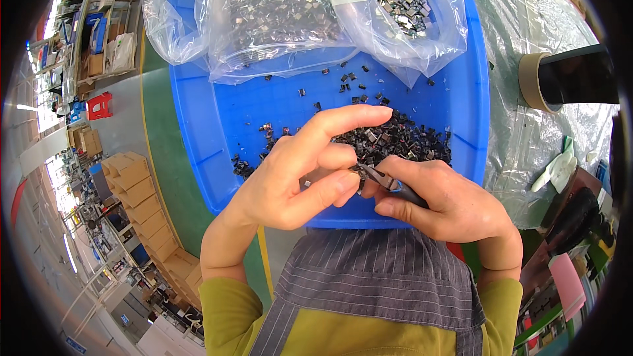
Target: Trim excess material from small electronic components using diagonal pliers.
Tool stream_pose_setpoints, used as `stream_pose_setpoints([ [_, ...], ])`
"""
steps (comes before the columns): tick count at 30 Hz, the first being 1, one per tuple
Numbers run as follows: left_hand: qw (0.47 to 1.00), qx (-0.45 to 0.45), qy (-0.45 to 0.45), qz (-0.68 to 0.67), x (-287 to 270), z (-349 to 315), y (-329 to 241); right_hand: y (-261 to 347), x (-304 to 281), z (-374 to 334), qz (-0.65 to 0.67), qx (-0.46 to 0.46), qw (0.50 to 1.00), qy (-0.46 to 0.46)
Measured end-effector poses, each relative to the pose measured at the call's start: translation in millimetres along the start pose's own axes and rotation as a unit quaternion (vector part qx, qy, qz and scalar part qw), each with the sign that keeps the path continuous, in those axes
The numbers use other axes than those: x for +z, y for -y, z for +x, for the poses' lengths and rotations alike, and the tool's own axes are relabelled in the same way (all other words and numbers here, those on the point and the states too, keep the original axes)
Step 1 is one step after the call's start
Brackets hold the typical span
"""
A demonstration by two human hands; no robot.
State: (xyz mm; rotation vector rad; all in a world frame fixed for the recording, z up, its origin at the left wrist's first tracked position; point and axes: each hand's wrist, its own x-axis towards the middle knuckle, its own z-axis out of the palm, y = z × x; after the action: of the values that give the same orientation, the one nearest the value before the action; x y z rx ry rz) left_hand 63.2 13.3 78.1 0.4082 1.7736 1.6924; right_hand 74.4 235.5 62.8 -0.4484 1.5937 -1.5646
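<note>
My right hand [448,198] is closed around a pair of small pliers or cutters [401,189] with dark handles; their metal jaws point left. Thumb and fingers of my left hand [290,175] pinch a small black part [360,170] right at the jaws' tip, its index finger stretched out above. Fingers hide much of this part. Both hands are over the near side of a blue plastic tray [201,138]. Behind them lies a heap of small black parts [412,138], with some scattered toward the middle.
Two clear plastic bags hold many small pieces at the tray's far end: one bag [277,20] in the middle, another bag [402,0] to its right. A tape roll [531,82] lies right on plastic sheeting [511,33]. Stacked cardboard boxes [142,198] stand left on the floor.
</note>
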Motion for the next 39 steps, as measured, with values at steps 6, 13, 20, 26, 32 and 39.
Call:
stream_pose_setpoints([
  [6,0.998,-0.051,-0.036,-0.029,2.4,0.2,-2.2,4.0,-0.7,0.5,0.006,0.015,1.0,0.015],
  [13,0.997,-0.056,-0.046,-0.019,2.8,0.0,-3.3,2.4,0.6,0.4,-0.016,0.016,1.0,0.014],
  [20,0.994,-0.042,-0.071,0.075,4.6,7.7,2.5,-4.9,4.2,-0.3,-0.054,-0.019,0.995,-0.085],
  [26,0.89,0.174,-0.116,0.405,5.7,7.7,13.0,0.2,3.7,0.6,-0.051,0.007,0.995,-0.088],
  [32,0.817,0.289,-0.187,0.463,10.0,12.5,23.0,2.7,4.1,0.0,-0.029,-0.006,0.994,-0.102],
  [39,0.862,0.246,-0.174,0.408,8.0,7.0,14.5,-3.7,5.2,0.4,-0.058,-0.006,0.99,-0.129],
])
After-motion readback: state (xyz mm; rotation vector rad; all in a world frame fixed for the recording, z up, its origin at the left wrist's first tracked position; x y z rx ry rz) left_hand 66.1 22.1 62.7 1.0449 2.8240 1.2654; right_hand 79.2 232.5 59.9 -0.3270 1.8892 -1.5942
